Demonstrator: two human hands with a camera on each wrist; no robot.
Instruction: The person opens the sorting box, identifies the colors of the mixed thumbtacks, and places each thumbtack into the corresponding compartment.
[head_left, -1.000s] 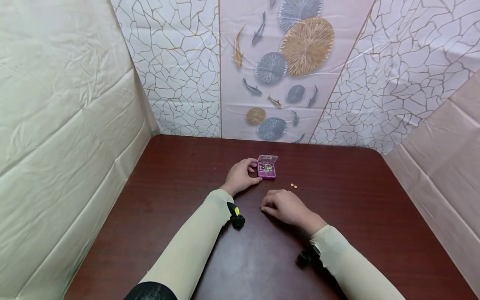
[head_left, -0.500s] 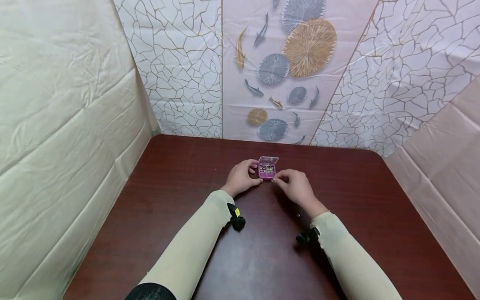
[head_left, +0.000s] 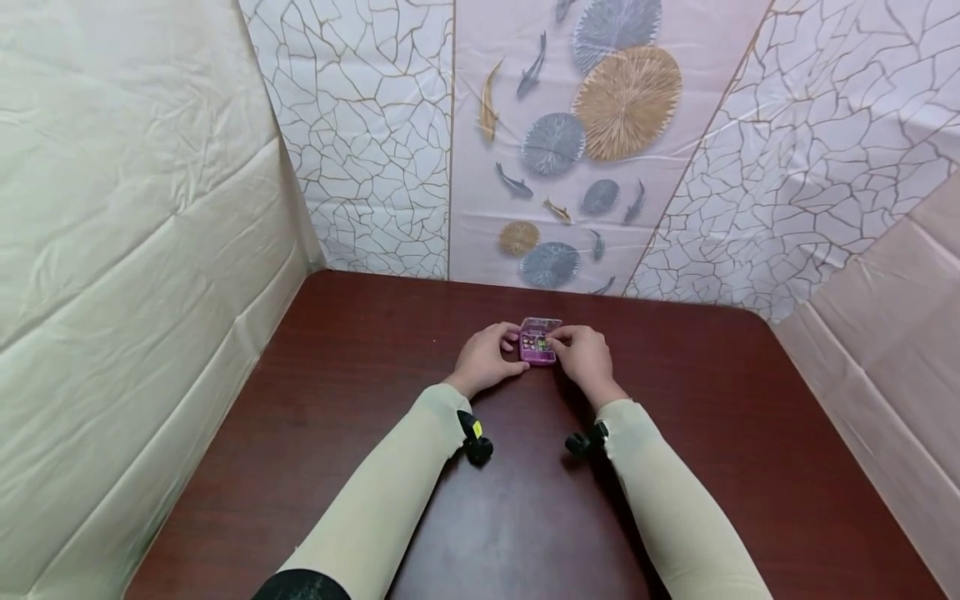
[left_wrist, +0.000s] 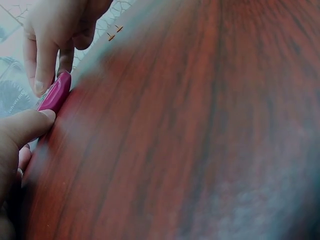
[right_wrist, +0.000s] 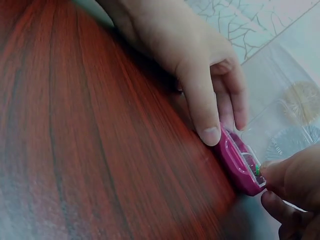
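Observation:
A small purple box (head_left: 537,359) stands on the table with its clear lid (head_left: 541,325) raised. Small coloured pieces lie in its compartments, green ones on the right. My left hand (head_left: 483,362) grips the box from the left, its thumb against the front side in the right wrist view. The thumb and forefinger of my right hand (head_left: 587,360) pinch at the right compartment, where a tiny green piece (right_wrist: 258,170) shows by the fingertips. Two little gold thumbtacks (left_wrist: 111,37) lie pins up beyond the box in the left wrist view; my right hand hides them from the head view.
The dark red-brown table (head_left: 375,333) spreads around both hands. A patterned curtain (head_left: 551,167) hangs behind its far edge, with pale cloth (head_left: 142,250) along the left side. Black wrist cameras (head_left: 477,451) sit under both forearms, close to the tabletop.
My right hand has moved forward from the table in front, pinching a tiny piece, first to the box's near right corner, then over its right compartment. The left hand still holds the box.

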